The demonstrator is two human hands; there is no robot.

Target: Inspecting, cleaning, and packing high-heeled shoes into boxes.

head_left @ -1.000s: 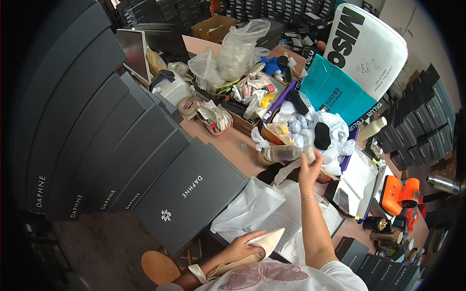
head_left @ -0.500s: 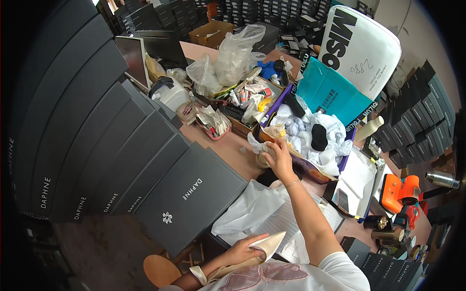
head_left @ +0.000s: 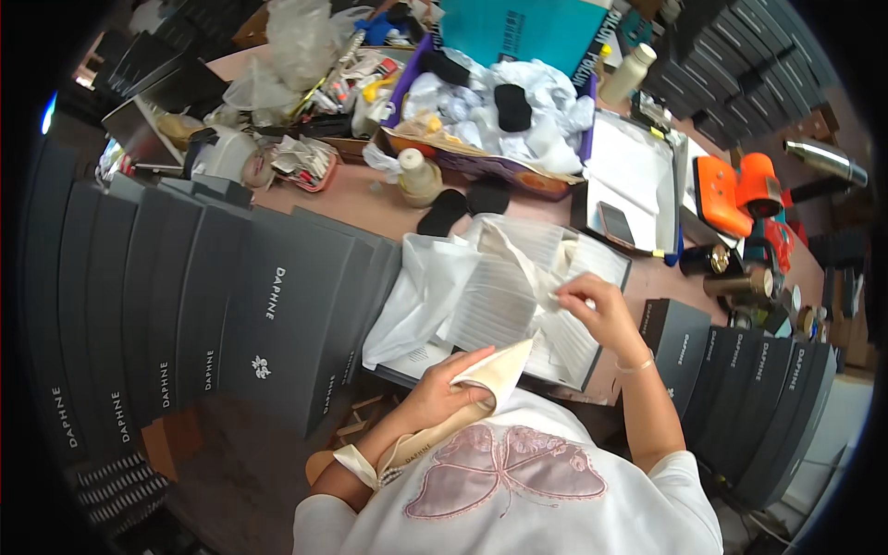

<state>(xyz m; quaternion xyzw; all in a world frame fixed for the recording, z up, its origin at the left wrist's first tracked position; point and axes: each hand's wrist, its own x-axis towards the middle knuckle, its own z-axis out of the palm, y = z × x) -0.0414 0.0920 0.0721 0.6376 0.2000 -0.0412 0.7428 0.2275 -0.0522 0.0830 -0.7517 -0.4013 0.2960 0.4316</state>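
My left hand (head_left: 450,396) is closed around a cream pointed-toe shoe (head_left: 504,372), held close to my shirt with its toe up and to the right. Its strap end lies over my left wrist, where pearl-like beads show. My right hand (head_left: 597,310) is over the shoebox, its thumb and fingertips pinched together; what they hold is too small to make out. Below them lies an open shoebox (head_left: 592,365) with white tissue paper (head_left: 421,287) and a ribbed translucent sheet (head_left: 490,296). Another cream item (head_left: 513,250) lies partly hidden among the paper.
A cream squeeze bottle (head_left: 421,178) and black pads (head_left: 444,213) are beyond the shoebox. Behind stands a purple-edged carton (head_left: 481,168) of crumpled paper. Stacked dark shoeboxes (head_left: 305,305) rise at left, more (head_left: 731,388) at right. A phone (head_left: 615,224) and orange tool (head_left: 721,196) are at right.
My right hand has left the bottle by the carton and come back over the shoebox, fingers pinched. My left hand still holds the shoe. The view has tilted down.
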